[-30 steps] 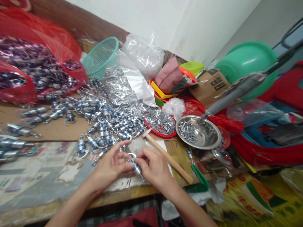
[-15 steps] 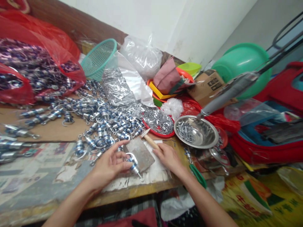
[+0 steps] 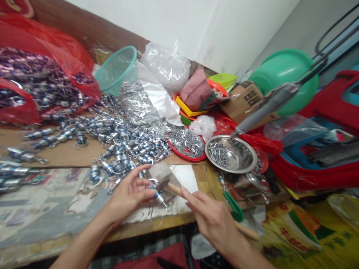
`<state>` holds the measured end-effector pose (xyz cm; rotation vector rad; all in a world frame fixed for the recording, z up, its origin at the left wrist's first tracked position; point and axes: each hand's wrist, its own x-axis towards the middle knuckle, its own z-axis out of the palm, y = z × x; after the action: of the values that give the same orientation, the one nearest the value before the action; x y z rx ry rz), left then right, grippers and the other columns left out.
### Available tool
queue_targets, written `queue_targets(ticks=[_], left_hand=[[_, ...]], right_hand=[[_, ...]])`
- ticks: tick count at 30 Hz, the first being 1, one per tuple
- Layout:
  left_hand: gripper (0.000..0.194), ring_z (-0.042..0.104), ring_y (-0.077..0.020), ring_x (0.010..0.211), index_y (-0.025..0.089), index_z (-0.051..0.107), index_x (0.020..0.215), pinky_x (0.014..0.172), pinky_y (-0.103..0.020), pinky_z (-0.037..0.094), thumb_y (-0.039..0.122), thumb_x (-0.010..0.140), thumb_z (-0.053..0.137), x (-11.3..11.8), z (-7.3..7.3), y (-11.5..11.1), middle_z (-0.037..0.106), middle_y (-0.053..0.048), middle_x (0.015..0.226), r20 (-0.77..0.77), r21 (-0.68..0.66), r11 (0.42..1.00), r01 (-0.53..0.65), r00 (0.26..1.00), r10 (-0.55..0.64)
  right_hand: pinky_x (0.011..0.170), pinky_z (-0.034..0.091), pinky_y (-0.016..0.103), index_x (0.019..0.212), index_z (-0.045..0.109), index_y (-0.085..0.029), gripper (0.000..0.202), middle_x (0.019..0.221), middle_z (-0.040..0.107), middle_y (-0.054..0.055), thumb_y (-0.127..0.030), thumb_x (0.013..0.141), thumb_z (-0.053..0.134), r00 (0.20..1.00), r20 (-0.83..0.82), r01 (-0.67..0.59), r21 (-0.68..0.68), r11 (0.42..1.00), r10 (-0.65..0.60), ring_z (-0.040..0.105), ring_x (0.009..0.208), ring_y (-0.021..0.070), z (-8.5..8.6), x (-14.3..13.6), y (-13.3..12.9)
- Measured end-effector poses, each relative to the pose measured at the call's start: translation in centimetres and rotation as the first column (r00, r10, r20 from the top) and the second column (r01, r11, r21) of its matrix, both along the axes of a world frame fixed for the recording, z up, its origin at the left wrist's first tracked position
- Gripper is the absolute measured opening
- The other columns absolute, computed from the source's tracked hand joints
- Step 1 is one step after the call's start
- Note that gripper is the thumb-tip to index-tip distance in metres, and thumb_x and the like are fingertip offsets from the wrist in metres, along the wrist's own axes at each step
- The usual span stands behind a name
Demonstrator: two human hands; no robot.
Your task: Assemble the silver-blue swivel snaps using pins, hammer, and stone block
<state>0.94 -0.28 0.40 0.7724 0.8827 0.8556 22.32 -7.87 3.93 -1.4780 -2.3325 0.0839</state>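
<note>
My left hand (image 3: 127,192) pinches a blue-and-silver metal fitting (image 3: 160,199) with a curved hook on one side and a small eye at its near end. The fitting rests over a flat grey metal plate (image 3: 158,170) at the bench edge. In my right hand (image 3: 211,213) is a hammer (image 3: 175,189), gripped by its wooden handle. The hammer's head lies over the upper part of the fitting; whether they touch I cannot tell. Beyond my left hand spreads a heap of similar fittings (image 3: 123,138).
Small silver strips fill a red tray (image 3: 182,155). Beside it a steel bowl (image 3: 249,164) holds pins, below a grey-handled tool (image 3: 263,104). Left stands a red bag (image 3: 75,52) of fittings. Green-handled scissors (image 3: 237,209) lie by the bench edge, and a yellow sack (image 3: 294,231) is below.
The hammer has swung from beyond the plate down over the fitting, and my right hand has come nearer and lower. My left hand keeps the fitting in nearly the same place.
</note>
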Motion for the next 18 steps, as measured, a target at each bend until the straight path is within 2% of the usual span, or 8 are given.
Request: queue_targets(ticks=[5, 8, 11, 14, 16, 18], left_hand=[[0.074, 0.062, -0.0151, 0.061, 0.023, 0.038, 0.119, 0.061, -0.034, 0.053, 0.016, 0.055, 0.074, 0.0, 0.0, -0.2, 0.061, 0.003, 0.073, -0.009, 0.005, 1.0, -0.019, 1.0, 0.019], [0.046, 0.062, -0.0162, 0.065, 0.019, 0.055, 0.101, 0.064, -0.033, 0.052, 0.02, 0.058, 0.072, -0.1, -0.2, -0.1, 0.064, 0.0, 0.075, -0.112, 0.049, 0.999, 0.024, 0.994, -0.018], [0.015, 0.063, -0.0181, 0.069, 0.015, 0.065, 0.075, 0.069, -0.032, 0.05, 0.024, 0.063, 0.068, -0.4, -0.6, 0.0, 0.067, -0.003, 0.074, -0.295, 0.196, 0.974, 0.114, 0.954, -0.053], [0.01, 0.062, -0.0199, 0.08, 0.018, 0.069, 0.073, 0.077, -0.032, 0.047, 0.023, 0.066, 0.064, -0.8, -0.8, 0.1, 0.067, -0.005, 0.082, -0.44, 0.44, 0.881, 0.171, 0.897, 0.046], [0.01, 0.06, -0.0201, 0.086, 0.02, 0.07, 0.073, 0.079, -0.03, 0.046, 0.023, 0.069, 0.061, -1.1, -0.7, 0.1, 0.064, -0.005, 0.089, -0.515, 0.556, 0.801, 0.222, 0.849, 0.121], [0.012, 0.058, -0.0199, 0.089, 0.021, 0.07, 0.074, 0.078, -0.029, 0.046, 0.025, 0.072, 0.059, -1.3, -0.7, 0.1, 0.061, -0.006, 0.092, -0.562, 0.614, 0.741, 0.272, 0.81, 0.167]], right_hand=[[0.065, 0.048, 0.026, 0.128, 0.041, -0.026, 0.048, 0.088, 0.063, 0.005, -0.009, 0.083, 0.039, 0.998, -0.061, 0.03, -0.005, 1.0, -0.031, 0.06, 0.072, 0.0157, -1.3, -0.1, -0.2], [0.07, 0.049, 0.026, 0.124, 0.047, -0.025, 0.041, 0.094, 0.064, 0.005, -0.016, 0.084, 0.044, 0.965, -0.235, 0.098, -0.09, 0.991, -0.116, 0.061, 0.081, 0.0161, -2.2, 0.3, 1.2], [0.081, 0.047, 0.03, 0.12, 0.052, -0.02, 0.038, 0.107, 0.062, 0.007, -0.022, 0.081, 0.051, 0.897, -0.368, 0.193, -0.173, 0.966, -0.245, 0.059, 0.094, 0.0187, -3.7, 1.3, 4.1], [0.078, 0.048, 0.031, 0.112, 0.058, -0.02, 0.032, 0.105, 0.064, 0.006, -0.027, 0.081, 0.051, 0.928, -0.297, 0.15, -0.259, 0.954, -0.226, 0.061, 0.091, 0.0192, -5.0, 2.0, 7.3], [0.075, 0.047, 0.027, 0.105, 0.062, -0.022, 0.027, 0.097, 0.066, 0.004, -0.029, 0.083, 0.048, 0.961, -0.156, 0.196, -0.204, 0.959, -0.23, 0.061, 0.086, 0.0169, -5.1, 2.3, 9.4], [0.078, 0.044, 0.026, 0.105, 0.062, -0.021, 0.027, 0.097, 0.063, 0.006, -0.026, 0.086, 0.043, 0.949, -0.036, 0.31, -0.085, 0.947, -0.314, 0.058, 0.089, 0.0163, -4.8, 2.7, 11.7]])
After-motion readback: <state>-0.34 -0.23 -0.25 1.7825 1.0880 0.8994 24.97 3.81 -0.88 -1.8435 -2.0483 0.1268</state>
